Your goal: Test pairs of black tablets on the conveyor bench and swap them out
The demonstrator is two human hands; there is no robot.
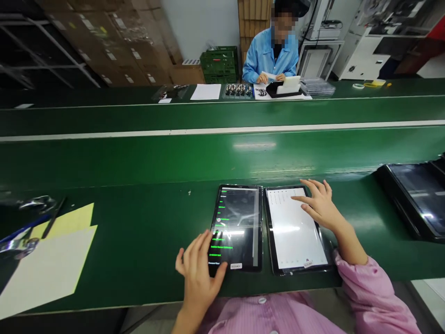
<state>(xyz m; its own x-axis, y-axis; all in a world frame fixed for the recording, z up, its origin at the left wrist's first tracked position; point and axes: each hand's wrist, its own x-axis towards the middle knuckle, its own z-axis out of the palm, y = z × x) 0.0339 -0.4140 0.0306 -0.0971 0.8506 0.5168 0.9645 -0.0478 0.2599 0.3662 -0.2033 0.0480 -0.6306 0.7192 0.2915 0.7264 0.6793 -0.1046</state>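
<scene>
Two tablets lie flat side by side on the green bench in front of me. The left tablet (239, 227) has a black screen with lines of green text and a small white label near its lower edge. My left hand (200, 266) rests at that tablet's lower left edge, fingers apart and gripping nothing. On the right tablet (295, 232) the screen is white, with small marks along the top. Over its upper right part is my right hand (320, 204), fingers spread and index finger extended at the screen. Whether that fingertip touches the glass I cannot tell.
Dark trays holding a tablet (417, 199) stand at the right. Yellow and white sheets (55, 264) with pens lie at the left. Beyond the green conveyor (139, 160), a person in blue (269, 55) handles something white behind a tray of small parts (238, 91).
</scene>
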